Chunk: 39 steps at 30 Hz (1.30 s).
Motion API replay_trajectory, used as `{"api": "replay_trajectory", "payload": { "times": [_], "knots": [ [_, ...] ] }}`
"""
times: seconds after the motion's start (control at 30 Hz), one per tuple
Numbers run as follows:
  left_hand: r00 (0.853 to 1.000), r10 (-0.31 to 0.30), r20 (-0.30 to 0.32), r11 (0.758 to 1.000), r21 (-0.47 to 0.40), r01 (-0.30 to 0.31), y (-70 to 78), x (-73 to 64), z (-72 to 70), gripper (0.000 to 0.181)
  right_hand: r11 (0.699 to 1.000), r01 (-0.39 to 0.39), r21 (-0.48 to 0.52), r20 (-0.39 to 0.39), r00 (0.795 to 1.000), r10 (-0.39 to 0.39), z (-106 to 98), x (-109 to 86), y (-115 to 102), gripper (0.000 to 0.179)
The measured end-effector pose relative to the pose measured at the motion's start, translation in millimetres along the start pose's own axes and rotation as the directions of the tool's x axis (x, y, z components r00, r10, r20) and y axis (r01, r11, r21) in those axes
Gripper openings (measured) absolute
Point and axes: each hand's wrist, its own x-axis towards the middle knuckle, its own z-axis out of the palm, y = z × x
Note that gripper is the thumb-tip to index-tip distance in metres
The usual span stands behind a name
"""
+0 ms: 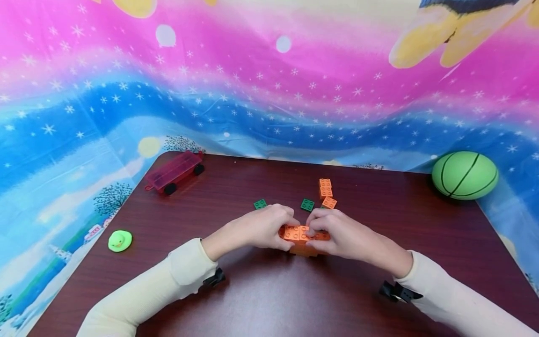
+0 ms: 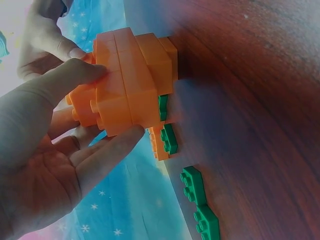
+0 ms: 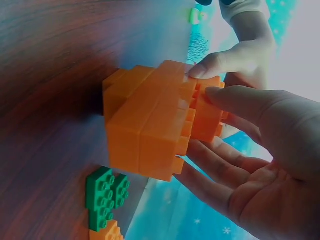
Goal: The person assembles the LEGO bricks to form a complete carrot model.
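Note:
Several orange toy building bricks are stacked into a block (image 1: 304, 248) that widens upward, standing on the table in front of the person. My left hand (image 1: 269, 228) grips its left end; in the left wrist view the thumb lies on the studded side and the fingers reach round the far side of the orange block (image 2: 132, 85). At the other end, my right hand (image 1: 343, 234) pinches the top bricks between thumb and fingers. The right wrist view shows a raised orange brick (image 3: 206, 112) on the studs, between both hands. Fingers hide part of the top.
Beyond the hands lie loose green bricks (image 1: 307, 204) and orange bricks (image 1: 325, 188). A translucent red toy wagon (image 1: 176, 172) stands at the back left, a green rubber duck (image 1: 120, 241) at the left edge. A green ball (image 1: 465, 175) sits at the back right corner, before a printed cloth.

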Motion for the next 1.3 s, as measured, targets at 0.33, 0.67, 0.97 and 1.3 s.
{"api": "replay_trajectory", "payload": {
  "times": [0.33, 0.67, 0.97, 1.3],
  "knots": [
    [1.000, -0.007, -0.007, 1.000, -0.016, 0.007, -1.4, -0.3, 1.2, 0.039, 0.999, -0.026, -0.021, -0.034, 0.999, 0.025, 7, -5.0, 2, 0.008],
    [1.000, -0.007, -0.026, 1.000, -0.025, 0.007, -2.2, -2.0, 3.1, 0.039, 0.997, -0.056, 0.043, -0.032, 0.998, 0.058, 13, -11.6, 11, 0.019],
    [0.997, 0.001, -0.074, 0.997, -0.078, -0.007, -4.9, -3.6, 5.9, 0.036, 0.994, -0.051, 0.095, -0.039, 0.998, 0.055, 17, -15.0, 16, 0.019],
    [0.979, -0.016, -0.204, 0.991, -0.136, -0.012, -4.1, -3.3, 13.0, 0.029, 0.994, -0.058, 0.091, -0.047, 0.997, 0.062, 17, -15.3, 16, 0.021]
  ]
}}
